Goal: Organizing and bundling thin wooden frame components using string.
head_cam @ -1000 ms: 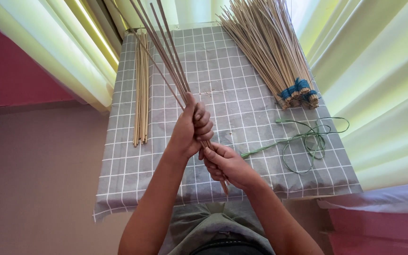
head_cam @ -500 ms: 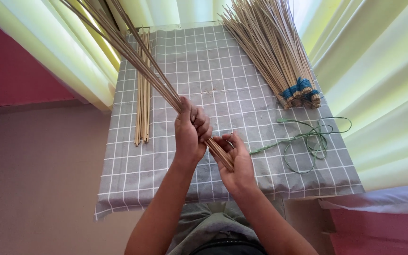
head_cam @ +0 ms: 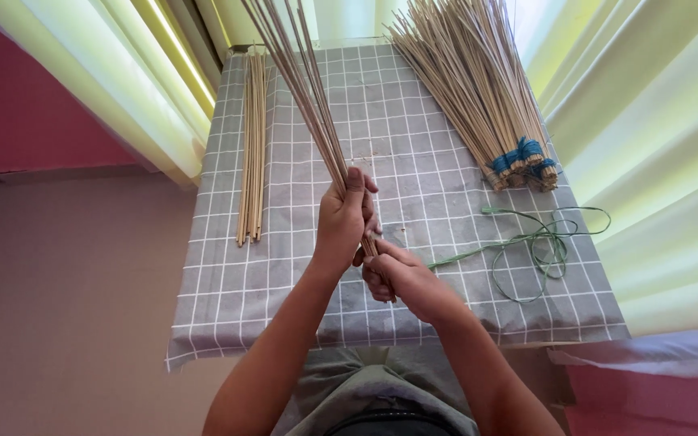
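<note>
My left hand [head_cam: 347, 216] is closed around a bundle of thin pale sticks [head_cam: 300, 89], which rises up and away toward the far left of the table. My right hand [head_cam: 397, 278] grips the lower end of the same bundle just below the left hand, near the table's front edge. A green string [head_cam: 531, 242] lies in loose loops to the right of my hands, with one strand running toward my right hand.
A grey checked cloth [head_cam: 414, 137] covers the small table. A flat row of loose sticks [head_cam: 252, 145] lies at the left. Bundles of sticks tied with blue bands [head_cam: 519, 157] lie at the back right. Pale curtains [head_cam: 656, 121] hang on both sides.
The bundle swung from nearly upright to leaning far left, then back to a steeper lean. My right hand shifted right and back again under my left hand.
</note>
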